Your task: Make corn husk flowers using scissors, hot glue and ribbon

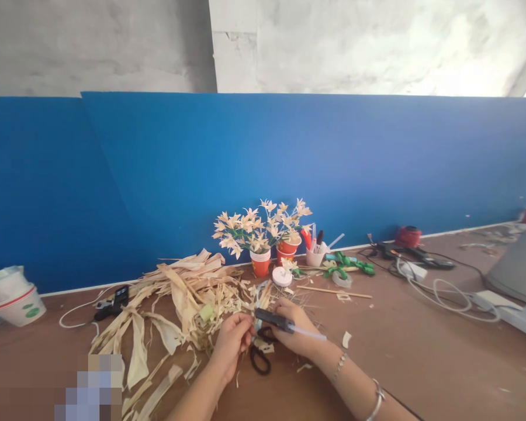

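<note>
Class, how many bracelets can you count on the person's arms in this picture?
2: a linked bracelet nearest the right hand, and a silvery bangle farther up that forearm.

Your bare left hand (234, 338) sits just left of your right hand's grip, its thumb and index fingertip drawn together in a pinch, the other fingers curled in beneath. Your bare right hand (298, 330) bends round in a hold, its back turned up, the knuckles on the far side of the grip and most of the fingertips hidden. Your bare left forearm (198, 390) and bare right forearm (354, 379) slant in from the near side, wide apart there and converging toward the grip.
</note>
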{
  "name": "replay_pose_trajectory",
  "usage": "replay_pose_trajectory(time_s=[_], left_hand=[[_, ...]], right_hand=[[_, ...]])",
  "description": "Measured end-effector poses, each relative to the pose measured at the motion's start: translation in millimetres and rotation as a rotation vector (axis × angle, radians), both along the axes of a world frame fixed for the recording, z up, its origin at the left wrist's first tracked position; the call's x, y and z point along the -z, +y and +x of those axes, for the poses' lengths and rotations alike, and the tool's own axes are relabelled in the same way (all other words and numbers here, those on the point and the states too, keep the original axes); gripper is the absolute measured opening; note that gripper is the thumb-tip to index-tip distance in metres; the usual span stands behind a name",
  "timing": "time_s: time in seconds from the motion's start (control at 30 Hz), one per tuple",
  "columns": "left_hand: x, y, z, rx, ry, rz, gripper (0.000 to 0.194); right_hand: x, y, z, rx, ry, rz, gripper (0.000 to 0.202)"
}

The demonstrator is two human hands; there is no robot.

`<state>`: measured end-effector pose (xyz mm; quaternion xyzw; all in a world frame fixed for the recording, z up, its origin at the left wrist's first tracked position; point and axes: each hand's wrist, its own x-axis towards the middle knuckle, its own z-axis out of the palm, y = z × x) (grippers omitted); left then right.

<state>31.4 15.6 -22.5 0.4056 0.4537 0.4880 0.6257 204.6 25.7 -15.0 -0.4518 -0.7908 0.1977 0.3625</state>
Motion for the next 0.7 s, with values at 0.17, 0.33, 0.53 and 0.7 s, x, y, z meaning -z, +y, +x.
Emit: replay_pose_trajectory(time_s=[0.17, 0.33, 0.53, 0.7], left_hand=[[-1.0, -0.4, -0.2, 0.0, 0.001, -0.005, 0.022], [-1.1, -0.1, 0.2, -0.001, 0.004, -0.006, 0.024], [0.2, 0.3, 0.0, 0.001, -0.011, 0.008, 0.025], [0.2, 0.3, -0.6, -0.006, -0.005, 0.02, 0.024]], right_hand=[[-1.8, -0.2, 0.2, -0.031, -0.025, -0.007, 0.016], [-3.6, -1.1, 0.5, -0.001, -0.01, -0.012, 0.015], [-7.0, -2.7, 0.3, -0.011, -0.024, -0.023, 0.015], [-9.2, -3.4, 2.8, 0.012, -0.014, -0.017, 0.013]])
